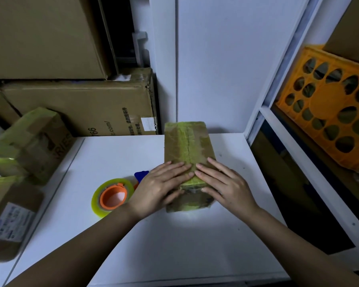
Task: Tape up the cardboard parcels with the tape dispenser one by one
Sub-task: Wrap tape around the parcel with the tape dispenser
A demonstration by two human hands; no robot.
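Parcel in brown cardboard, taped along its top seam in yellow-green, is laid lengthwise on the white counter, its far end close to the wall. Its near end is pressed by both hands. The left hand is laid flat, fingers straight and close together, over the near left part of the parcel's top; the right hand is laid the same way over the near right part, its grip likewise flat and pinching nothing. The fingertips of the two hands nearly meet at the taped seam.

One tape dispenser, with an orange core and a blue handle, is seen just left of the parcel, partly hidden by the left wrist. Bare counter is left in front of the parcel and to its right, up to the counter's right edge. Well left of the parcel, three more taped parcels are stacked at the counter's left edge. One orange crate is seen to the parcel's right, on a shelf.
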